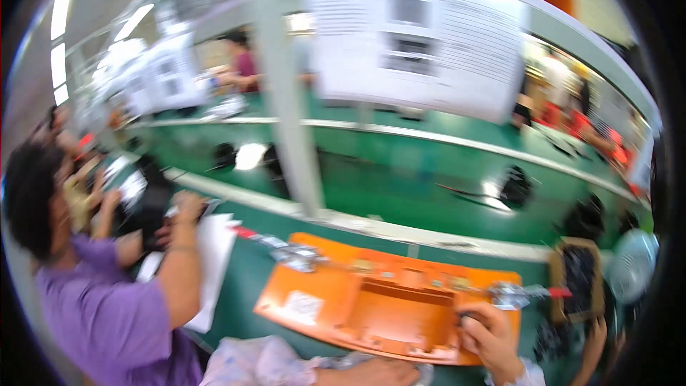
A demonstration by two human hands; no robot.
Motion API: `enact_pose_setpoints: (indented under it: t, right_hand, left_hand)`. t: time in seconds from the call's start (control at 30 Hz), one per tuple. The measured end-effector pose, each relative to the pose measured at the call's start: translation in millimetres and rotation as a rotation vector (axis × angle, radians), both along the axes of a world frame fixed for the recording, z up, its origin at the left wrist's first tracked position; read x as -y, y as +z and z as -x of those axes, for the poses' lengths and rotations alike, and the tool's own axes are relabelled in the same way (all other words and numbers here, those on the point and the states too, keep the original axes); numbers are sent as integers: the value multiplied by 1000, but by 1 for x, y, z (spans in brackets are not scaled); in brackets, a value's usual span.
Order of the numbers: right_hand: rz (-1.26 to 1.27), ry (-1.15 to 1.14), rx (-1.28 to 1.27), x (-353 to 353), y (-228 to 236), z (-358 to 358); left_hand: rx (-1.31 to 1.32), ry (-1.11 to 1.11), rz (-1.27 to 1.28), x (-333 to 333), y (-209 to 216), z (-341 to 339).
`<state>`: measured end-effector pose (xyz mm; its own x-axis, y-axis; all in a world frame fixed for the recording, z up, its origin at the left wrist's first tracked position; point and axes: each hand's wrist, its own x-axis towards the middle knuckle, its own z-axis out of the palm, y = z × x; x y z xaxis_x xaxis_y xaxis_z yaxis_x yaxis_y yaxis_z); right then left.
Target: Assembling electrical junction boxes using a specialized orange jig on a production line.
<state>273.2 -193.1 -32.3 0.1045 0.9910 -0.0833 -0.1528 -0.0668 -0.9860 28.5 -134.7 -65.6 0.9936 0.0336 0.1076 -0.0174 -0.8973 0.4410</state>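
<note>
An orange plastic panel (325,300) with a recessed middle and a white label lies on the green bench in front of me. Over its right part my right hand (491,336) is closed, thumb and fingers pinching a small black part (468,317) whose kind I cannot make out. My left hand (379,372) is low at the panel's front edge, beside some clear plastic; its fingers are blurred and partly cut off. Silvery wrapped bundles with red ends sit at both ends of the panel, the left bundle (296,256) and the right bundle (507,295).
A co-worker in a purple shirt (107,314) works close on my left, beside white paper sheets (214,264). At right stand a cardboard box (575,279) with dark contents and a pale blue round thing (632,266). A metal post (286,100) and a hanging printed sheet (421,43) rise ahead.
</note>
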Motion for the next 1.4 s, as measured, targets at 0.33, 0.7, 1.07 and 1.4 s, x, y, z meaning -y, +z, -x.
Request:
enact_pose_setpoints:
  t: [0.33, 0.7, 1.07, 1.4]
  right_hand:
    - [69, -81, 65, 4, -5, 2]
    - [42, -73, 76, 3, -2, -1]
    - [49, -66, 82, 5, -2, -3]
    - [94, -66, 72, 5, 1, -3]
  left_hand:
    - [208, 41, -95, 9, -7, 3]
    - [213, 103, -85, 16, -4, 2]
    - [233, 218, -196, 26, -11, 1]
    - [202, 232, -207, 18, 4, 5]
